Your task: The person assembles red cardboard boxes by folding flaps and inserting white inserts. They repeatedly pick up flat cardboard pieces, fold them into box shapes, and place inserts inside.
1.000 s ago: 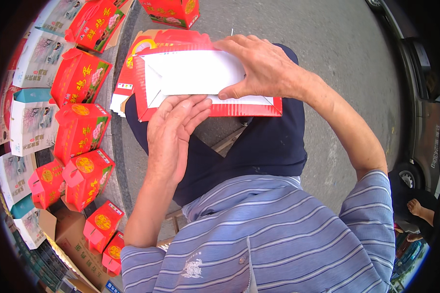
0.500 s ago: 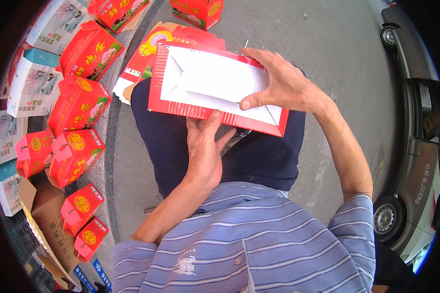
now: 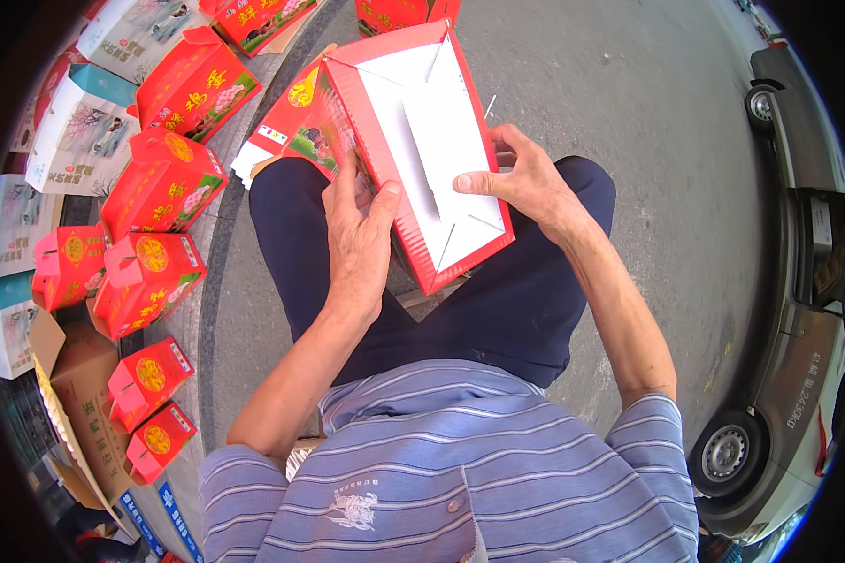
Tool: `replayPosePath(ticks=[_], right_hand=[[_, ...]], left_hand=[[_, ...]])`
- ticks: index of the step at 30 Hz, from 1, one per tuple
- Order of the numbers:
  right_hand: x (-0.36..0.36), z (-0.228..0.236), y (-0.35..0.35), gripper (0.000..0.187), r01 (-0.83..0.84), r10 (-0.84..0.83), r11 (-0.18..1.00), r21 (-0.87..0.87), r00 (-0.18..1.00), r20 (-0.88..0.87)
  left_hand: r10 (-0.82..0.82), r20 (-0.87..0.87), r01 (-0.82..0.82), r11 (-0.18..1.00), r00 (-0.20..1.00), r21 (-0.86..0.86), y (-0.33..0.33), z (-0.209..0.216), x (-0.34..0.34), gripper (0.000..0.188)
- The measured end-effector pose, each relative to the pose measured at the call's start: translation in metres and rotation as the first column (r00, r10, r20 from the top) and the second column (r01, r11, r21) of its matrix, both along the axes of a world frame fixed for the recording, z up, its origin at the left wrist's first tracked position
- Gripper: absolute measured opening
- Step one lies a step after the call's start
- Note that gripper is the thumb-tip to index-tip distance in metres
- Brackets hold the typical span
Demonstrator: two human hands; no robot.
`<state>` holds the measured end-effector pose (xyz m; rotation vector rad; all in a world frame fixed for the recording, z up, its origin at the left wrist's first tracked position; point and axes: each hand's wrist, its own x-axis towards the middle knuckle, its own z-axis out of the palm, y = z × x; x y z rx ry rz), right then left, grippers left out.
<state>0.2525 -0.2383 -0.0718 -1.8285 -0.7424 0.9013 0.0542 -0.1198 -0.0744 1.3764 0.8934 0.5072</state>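
Shirt [image 3: 394, 441]: blue and stripy, the closest thing.
Left hand [image 3: 355, 253]: its fingers are a bit apart against the box's left side, maybe to prop it. I cannot tell if they pinch.
Right hand [image 3: 535, 188]: pinches the box's right edge, thumb on white, likely to hold it steady.
Box [image 3: 455, 131]: red and white, tilted above the lap. Its white flaps face up, perhaps so both hands can reach them.
Legs [image 3: 483, 328]: dark, knees wide under the box.
Flat card [image 3: 296, 122]: red, near the left knee, maybe for easy reach.
Red boxes [image 3: 164, 183]: stand at the left, maybe out of the way.
Van [image 3: 789, 357]: far right.
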Motion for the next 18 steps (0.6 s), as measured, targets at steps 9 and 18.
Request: replayPosePath(ticks=[9, 18], right_hand=[[-0.008, -0.033, 0.031, 0.074, 0.214, -0.212, 0.974, 0.076, 0.977, -0.027], [0.001, -0.032, 0.028, 0.088, 0.177, -0.175, 0.984, -0.013, 0.979, 0.102]], left_hand=[[-0.005, -0.135, 0.052, 0.937, 0.991, 0.346, 0.041, -0.040, 0.026, 0.084], [0.013, -0.101, 0.041, 0.857, 0.995, 0.513, 0.037, -0.052, 0.038, 0.079]])
